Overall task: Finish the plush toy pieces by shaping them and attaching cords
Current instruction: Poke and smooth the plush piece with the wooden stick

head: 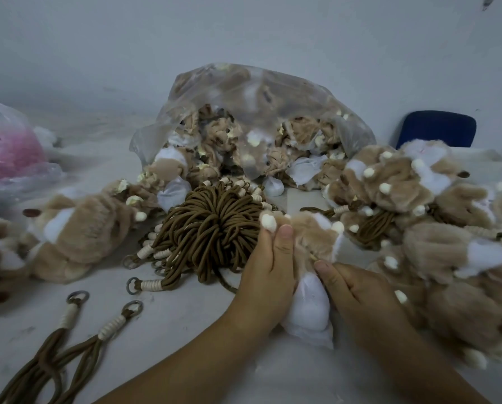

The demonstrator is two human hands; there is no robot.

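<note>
Left hand (265, 275) / right hand (357, 293) grip plush piece (313, 240) | cord bundle (211, 228) adjacent

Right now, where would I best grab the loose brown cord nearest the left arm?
Pinch the cord at its pale wrapped band just below the metal ring, coming from above. The band looks firm and lies flat on the table with bare space either side; the strands below look floppy.

A small toy-making workshop: heaps of unfinished plush pieces (389, 182), a bundle of brown cords (211, 225) and a stuffed plastic bag (244, 91) crowd a bare white surface (171, 325).
</note>
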